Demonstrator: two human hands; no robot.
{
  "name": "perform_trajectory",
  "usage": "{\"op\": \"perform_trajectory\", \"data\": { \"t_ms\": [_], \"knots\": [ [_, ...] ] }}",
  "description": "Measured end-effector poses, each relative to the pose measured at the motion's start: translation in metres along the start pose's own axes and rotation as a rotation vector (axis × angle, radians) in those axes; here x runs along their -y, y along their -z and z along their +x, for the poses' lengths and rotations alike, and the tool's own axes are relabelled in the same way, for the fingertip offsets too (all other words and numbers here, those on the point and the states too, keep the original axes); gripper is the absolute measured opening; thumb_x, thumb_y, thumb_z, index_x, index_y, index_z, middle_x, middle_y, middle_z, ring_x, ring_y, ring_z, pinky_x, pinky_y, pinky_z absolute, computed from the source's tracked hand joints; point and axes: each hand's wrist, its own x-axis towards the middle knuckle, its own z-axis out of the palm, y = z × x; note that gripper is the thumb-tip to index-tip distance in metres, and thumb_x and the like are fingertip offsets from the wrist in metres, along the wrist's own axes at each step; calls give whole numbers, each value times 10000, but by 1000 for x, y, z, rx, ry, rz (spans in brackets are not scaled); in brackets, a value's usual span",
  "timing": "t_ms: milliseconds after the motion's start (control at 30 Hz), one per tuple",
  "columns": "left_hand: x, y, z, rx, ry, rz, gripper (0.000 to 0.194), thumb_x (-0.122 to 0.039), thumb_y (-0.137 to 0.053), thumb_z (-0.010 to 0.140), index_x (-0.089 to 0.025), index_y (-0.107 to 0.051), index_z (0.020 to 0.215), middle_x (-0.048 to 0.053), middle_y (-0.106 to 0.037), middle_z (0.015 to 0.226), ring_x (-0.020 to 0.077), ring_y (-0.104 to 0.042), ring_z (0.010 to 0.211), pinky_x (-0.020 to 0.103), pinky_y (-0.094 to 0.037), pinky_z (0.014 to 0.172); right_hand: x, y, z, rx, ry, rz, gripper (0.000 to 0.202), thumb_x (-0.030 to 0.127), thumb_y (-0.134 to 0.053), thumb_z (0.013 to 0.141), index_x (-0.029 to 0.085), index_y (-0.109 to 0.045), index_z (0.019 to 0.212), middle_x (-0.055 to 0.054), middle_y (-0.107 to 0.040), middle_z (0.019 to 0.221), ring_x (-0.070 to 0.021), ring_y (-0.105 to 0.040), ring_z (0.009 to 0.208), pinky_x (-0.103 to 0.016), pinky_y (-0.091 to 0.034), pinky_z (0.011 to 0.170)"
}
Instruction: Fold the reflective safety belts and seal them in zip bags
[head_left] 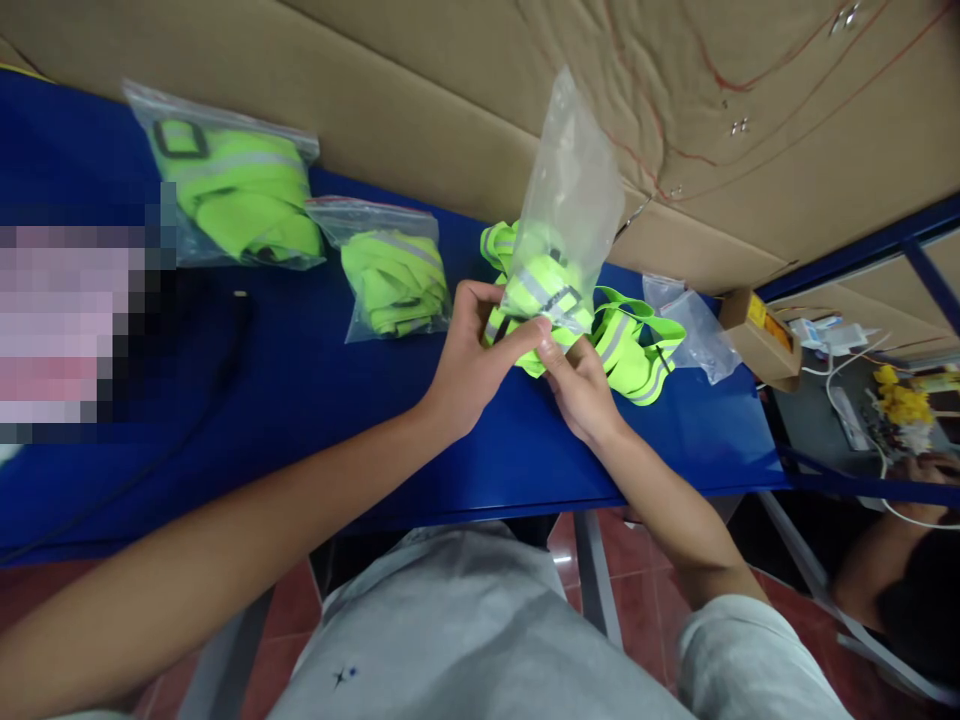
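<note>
Bagged green strap (547,285) — both hands (469,370) (583,392) pinching it; room toward table's front edge (487,502).

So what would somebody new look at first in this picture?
Probably the bright yellow-green straps right of centre on the blue table. Next, the tall clear bag in the middle, held by the left grip and right grip. Two bags packed with the same bright colour lie farther left.

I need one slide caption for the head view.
Left hand and right hand hold a clear bag with neon-green webbing above a blue table.
</note>
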Motion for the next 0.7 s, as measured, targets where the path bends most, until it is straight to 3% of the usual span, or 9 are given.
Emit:
{"op": "perform_trajectory", "data": {
  "t_ms": [100,200,300,400,533,600,700],
  "knots": [
    [-11,3,6,59,57,-30,479,-397,-926,737,-227,-516,915,-32,-623,902,154,-649,892,261,-514,784,3,6,1,16,83,14,489,560,-846,829,278,-682,1194,-41,-743,1280,-260,-676,1271,-452,-520,1167],
    [-23,6,9,152,66,39,591,-425,-959,694,-233,-599,1122,18,-715,1129,236,-690,1121,333,-548,946,7,9,2,71,104,-37,450,543,-872,803,258,-719,1116,-37,-778,1180,-259,-718,1162,-445,-561,1087],
    [-28,8,9,274,115,122,640,-371,-946,710,-200,-660,1256,70,-750,1238,293,-695,1201,393,-552,1028,8,9,3,87,47,-48,443,561,-888,768,238,-714,1017,-36,-787,1087,-258,-731,1083,-428,-593,995],
    [-23,10,8,324,150,93,645,-300,-941,717,-194,-681,1298,77,-761,1282,293,-701,1223,396,-558,1053,8,11,4,16,-34,28,508,559,-925,706,250,-644,995,-16,-774,1010,-233,-739,989,-393,-619,896],
    [-15,10,8,379,222,84,548,-321,-942,732,-186,-754,1229,85,-772,1284,318,-701,1241,401,-570,1037,9,15,5,-114,45,-33,587,495,-979,630,268,-531,935,44,-705,839,-173,-694,776,-312,-598,698],
    [-15,9,7,385,245,92,525,-338,-955,717,-183,-782,1189,87,-782,1263,333,-702,1240,410,-569,1041,9,16,5,-141,62,-61,571,493,-962,658,269,-522,946,48,-693,834,-173,-694,790,-312,-596,708],
    [-21,6,7,374,289,5,487,-398,-947,733,-183,-799,1144,86,-785,1254,337,-689,1265,413,-545,1083,10,16,7,-137,38,-7,576,508,-949,667,274,-535,993,29,-719,905,-209,-727,929,-366,-624,846]
  ]
}}
